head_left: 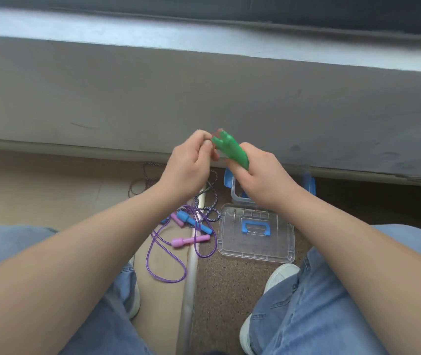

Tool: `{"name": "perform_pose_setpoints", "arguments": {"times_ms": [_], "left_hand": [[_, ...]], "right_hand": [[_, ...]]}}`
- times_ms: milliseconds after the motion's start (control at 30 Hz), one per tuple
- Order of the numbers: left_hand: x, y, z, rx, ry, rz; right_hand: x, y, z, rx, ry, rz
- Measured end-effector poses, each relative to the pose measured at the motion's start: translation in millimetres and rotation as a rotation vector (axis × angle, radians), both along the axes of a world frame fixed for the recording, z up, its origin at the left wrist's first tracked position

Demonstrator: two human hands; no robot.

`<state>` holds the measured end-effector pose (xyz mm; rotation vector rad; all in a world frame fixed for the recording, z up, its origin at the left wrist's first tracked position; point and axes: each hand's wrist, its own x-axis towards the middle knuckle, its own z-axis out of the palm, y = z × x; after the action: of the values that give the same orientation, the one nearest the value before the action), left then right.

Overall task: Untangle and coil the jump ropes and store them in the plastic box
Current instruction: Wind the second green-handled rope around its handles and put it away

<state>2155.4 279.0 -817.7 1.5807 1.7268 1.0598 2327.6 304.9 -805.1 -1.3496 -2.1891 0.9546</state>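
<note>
My right hand [263, 180] grips the green handles [231, 149], which look rigid and light, the surest hold; my left hand [186, 170] pinches their tips, perhaps the limp cord, which I can't make out; the other ropes [196, 222] lie tangled beside the plastic box [234, 193].

Bare floor [50, 190] at middle left leaves open passage. Tangled jump ropes [189, 241] clutter the centre beside the lid [232, 249]; a grey ledge [102, 98] walls off the upper frame

Grey ledge [204, 85] spans the view, daylit on top. Floor: beige tile [38, 190] left, speckled brown carpet [219, 290] right, metal strip [190, 278] between.
</note>
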Motion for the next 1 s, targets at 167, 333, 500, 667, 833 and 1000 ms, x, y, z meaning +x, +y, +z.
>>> {"name": "perform_pose_setpoints", "arguments": {"times_ms": [167,333,500,667,833,1000], "left_hand": [[16.3,-13.9,-11.7,0.024,0.105,-0.125],[18.0,-13.8,-13.0,-0.054,0.281,-0.222],[13.3,-11.9,-2.3,0.137,0.733,-0.486],[-7.7,1.2,12.8,0.306,0.945,-0.593],[-29.0,16.4,11.3,0.063,0.623,-0.36],[-28.3,12.7,1.1,-0.291,0.163,-0.297]], "right_hand": [[2.9,17.8,0.6,-0.005,0.016,-0.191],[3.2,15.1,-1.5,0.031,-0.092,-0.17],[4.5,13.6,-11.2,0.264,-0.602,0.018],[-2.8,3.6,-20.4,0.2,-0.732,0.43],[-4.6,-1.5,-5.5,0.25,-0.532,0.492],[-0.6,-8.1,1.0,0.22,-0.292,0.417]]}}
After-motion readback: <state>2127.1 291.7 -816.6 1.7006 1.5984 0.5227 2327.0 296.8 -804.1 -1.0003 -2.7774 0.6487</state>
